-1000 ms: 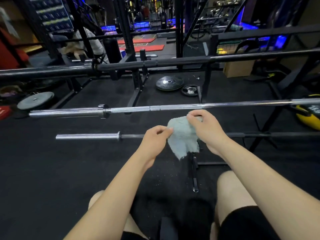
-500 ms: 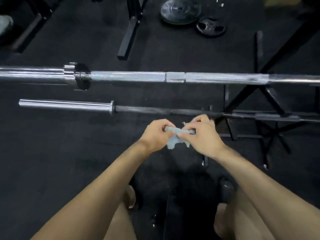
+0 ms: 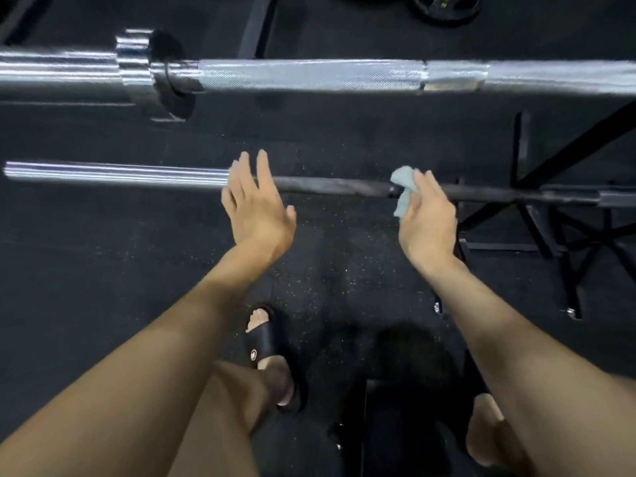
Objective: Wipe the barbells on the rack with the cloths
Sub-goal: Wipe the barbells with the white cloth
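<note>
Change: whereas a second ago both hands bunched the cloth (image 3: 403,191) in front of the body, the hands are now apart and the view has tipped down onto the bars.
Right hand (image 3: 426,222): its grip is clamped on the folded cloth, which it presses against the dark shaft of the lower barbell (image 3: 330,186).
Left hand (image 3: 256,206): fingers straight and spread, holding nothing; it hovers at the junction of shaft and sleeve, though whether it touches the bar cannot be told through the motion blur.
Meaning for the task: folding appears finished and wiping of the lower bar is judged to be starting; the free hand probably goes to steady the bar.
Cloth: soft, pale grey-green, crumpled into a small wad, one corner hanging below the shaft.
Lower barbell: thin, matt black shaft; smooth, bright chromed sleeve (image 3: 117,173) to the left.
Upper barbell (image 3: 309,75): thicker, chromed, cross-hatched knurling broken by a smooth band, with a stepped collar (image 3: 137,68); untouched, well apart from both hands.
Rack (image 3: 537,173): black steel struts carrying the bars at right.
Floor (image 3: 86,270): black speckled rubber; a weight plate (image 3: 444,6) lies beyond the bars.
</note>
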